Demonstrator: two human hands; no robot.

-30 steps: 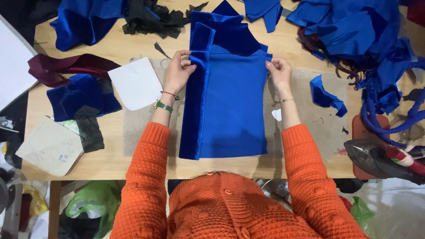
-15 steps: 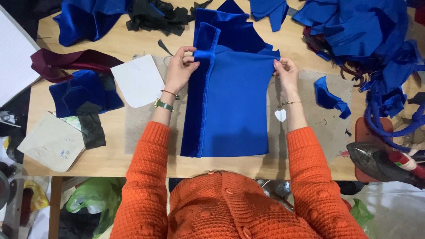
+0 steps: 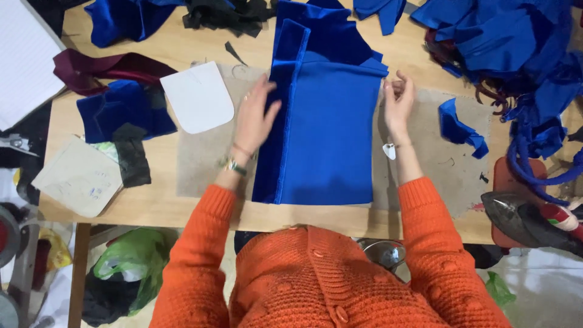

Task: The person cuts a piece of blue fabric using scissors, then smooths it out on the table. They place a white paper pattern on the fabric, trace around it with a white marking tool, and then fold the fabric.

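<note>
The blue cloth [image 3: 331, 127] lies flat mid-table. The left hand [image 3: 254, 118] rests spread open on its folded left edge. The right hand [image 3: 398, 106] pinches its right edge.

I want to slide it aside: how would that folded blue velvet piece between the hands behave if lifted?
The blue velvet piece would likely droop, since its left edge is already folded over. It looks light, lying flat under the left hand. The right hand pinches its corner, so the layers may shift apart.
</note>
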